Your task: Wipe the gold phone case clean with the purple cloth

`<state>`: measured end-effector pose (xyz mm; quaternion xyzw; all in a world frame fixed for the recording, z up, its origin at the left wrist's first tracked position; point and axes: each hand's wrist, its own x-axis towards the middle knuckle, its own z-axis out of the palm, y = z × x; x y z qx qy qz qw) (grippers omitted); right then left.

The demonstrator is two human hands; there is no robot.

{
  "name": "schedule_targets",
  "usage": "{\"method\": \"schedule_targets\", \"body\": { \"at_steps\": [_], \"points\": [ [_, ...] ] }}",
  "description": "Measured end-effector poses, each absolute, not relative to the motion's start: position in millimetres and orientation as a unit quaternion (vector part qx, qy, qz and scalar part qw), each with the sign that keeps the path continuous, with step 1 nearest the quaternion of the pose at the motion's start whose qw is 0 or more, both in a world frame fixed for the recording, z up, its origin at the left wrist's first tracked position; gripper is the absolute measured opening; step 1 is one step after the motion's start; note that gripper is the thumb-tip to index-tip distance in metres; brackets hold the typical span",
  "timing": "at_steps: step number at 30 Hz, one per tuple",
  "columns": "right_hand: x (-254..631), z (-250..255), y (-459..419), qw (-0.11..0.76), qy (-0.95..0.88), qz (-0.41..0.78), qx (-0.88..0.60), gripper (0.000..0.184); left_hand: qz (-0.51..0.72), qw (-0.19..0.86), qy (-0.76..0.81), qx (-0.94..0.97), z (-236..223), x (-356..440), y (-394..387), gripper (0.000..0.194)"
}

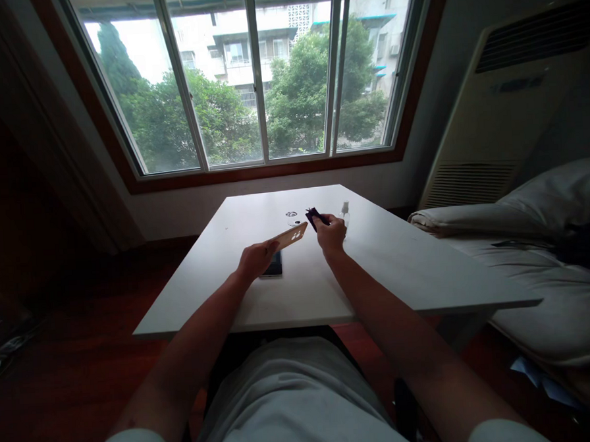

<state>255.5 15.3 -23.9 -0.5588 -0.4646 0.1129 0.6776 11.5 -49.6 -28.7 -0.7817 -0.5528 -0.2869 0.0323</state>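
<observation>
My left hand (258, 258) is closed on a tan phone case (292, 235), which has several cutouts near its far end. The case is held tilted above the table. Pinched in my right hand (331, 232) is a dark purple cloth (314, 217), close to the end of the case; I cannot tell whether the two touch. Below my left hand a dark phone (272, 266) lies on the table, partly hidden by the hand. Just beyond my right hand stands a small clear spray bottle (344, 210), its lower part partly covered by the hand.
On the white table (204, 278), a small dark coiled item (291, 214) and a small round item (294, 223) lie behind the case. A window (258, 84) is beyond the table. At the right are a sofa (538, 248) and a tall air conditioner (507, 111).
</observation>
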Motion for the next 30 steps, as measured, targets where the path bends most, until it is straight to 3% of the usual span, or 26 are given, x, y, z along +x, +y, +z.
{"method": "schedule_targets", "body": {
  "at_steps": [10, 19, 23, 27, 30],
  "points": [
    [261.4, -21.4, 14.0, 0.678, -0.469, 0.169, -0.54, 0.036, -0.286, 0.022, -0.553, -0.782, -30.0, 10.5, -48.2, 0.069],
    [238.4, -17.8, -7.8, 0.594, -0.662, 0.084, -0.449, 0.026, -0.268, 0.036, -0.556, -0.786, -26.1, 14.4, -52.4, 0.069],
    [233.5, -20.6, -8.6, 0.567, -0.685, 0.14, -0.436, 0.025, -0.257, 0.043, -0.556, -0.789, -25.1, 14.0, -53.7, 0.063],
    [228.7, -22.8, -7.3, 0.583, -0.672, 0.218, -0.401, 0.034, -0.267, 0.04, -0.555, -0.786, -26.4, 12.4, -52.5, 0.065],
    [231.8, -20.0, -6.8, 0.619, -0.644, 0.209, -0.398, 0.043, -0.283, 0.036, -0.564, -0.775, -28.0, 11.3, -49.3, 0.069]
  ]
}}
